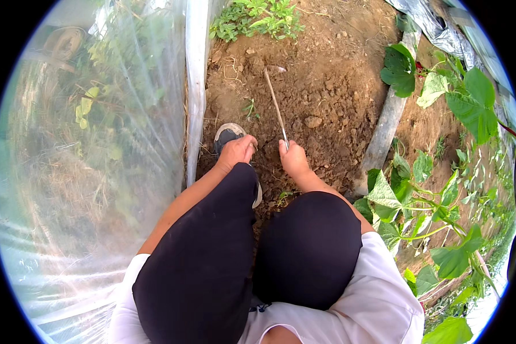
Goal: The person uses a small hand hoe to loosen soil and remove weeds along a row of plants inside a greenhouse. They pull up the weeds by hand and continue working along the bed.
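Observation:
My right hand (294,160) is closed around the handle end of a thin hand hoe (275,99). The tool's shaft runs away from me to a small head (276,68) that rests at the soil, partly hidden. Over my left shoe (227,136), beside my knee, hangs my left hand (238,150); its fingers look loosely curled, and whether they hold anything cannot be made out. Loose, crumbly brown soil (327,107) lies around the hoe. A small green weed (251,109) grows between the shoe and the shaft.
Clear plastic sheeting (124,142) with a white edge post (195,86) borders my left side. On the right lie a weathered wooden board (385,124) and leafy vines (417,202). Low green plants (262,19) grow ahead. A larger clod (313,122) sits right of the shaft.

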Demonstrator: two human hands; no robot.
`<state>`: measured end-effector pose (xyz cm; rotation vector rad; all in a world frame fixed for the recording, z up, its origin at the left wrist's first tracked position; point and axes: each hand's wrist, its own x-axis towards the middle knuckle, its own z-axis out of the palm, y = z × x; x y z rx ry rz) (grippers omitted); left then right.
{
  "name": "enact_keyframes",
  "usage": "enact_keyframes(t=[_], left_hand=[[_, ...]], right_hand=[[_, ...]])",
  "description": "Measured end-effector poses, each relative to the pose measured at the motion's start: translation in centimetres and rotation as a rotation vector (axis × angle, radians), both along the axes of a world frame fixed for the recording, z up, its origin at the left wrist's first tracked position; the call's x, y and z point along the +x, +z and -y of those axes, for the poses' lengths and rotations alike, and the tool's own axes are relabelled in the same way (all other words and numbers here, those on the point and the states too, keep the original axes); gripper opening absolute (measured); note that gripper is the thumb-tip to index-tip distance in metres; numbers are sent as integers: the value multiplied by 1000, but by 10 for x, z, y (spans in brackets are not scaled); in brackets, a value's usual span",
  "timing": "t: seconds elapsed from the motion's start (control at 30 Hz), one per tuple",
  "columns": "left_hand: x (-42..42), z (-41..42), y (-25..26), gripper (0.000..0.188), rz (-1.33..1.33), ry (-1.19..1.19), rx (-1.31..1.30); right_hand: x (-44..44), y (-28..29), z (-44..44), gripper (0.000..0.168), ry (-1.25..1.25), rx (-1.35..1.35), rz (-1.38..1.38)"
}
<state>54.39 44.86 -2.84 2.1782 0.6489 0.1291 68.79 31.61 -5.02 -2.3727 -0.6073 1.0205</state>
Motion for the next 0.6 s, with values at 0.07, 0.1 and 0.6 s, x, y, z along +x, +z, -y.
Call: enact_keyframes(t=[0.07,0.1,0.6], left_hand=[[0,-2,3,11,26,-16,12],[-1,-2,4,11,8,-12,5],[-6,12,31,9,85,-46,109]], right_hand=[[-24,6,40,41,62,16,-91],[-40,6,62,41,77,18,-35],[5,25,36,45,89,125,-39]])
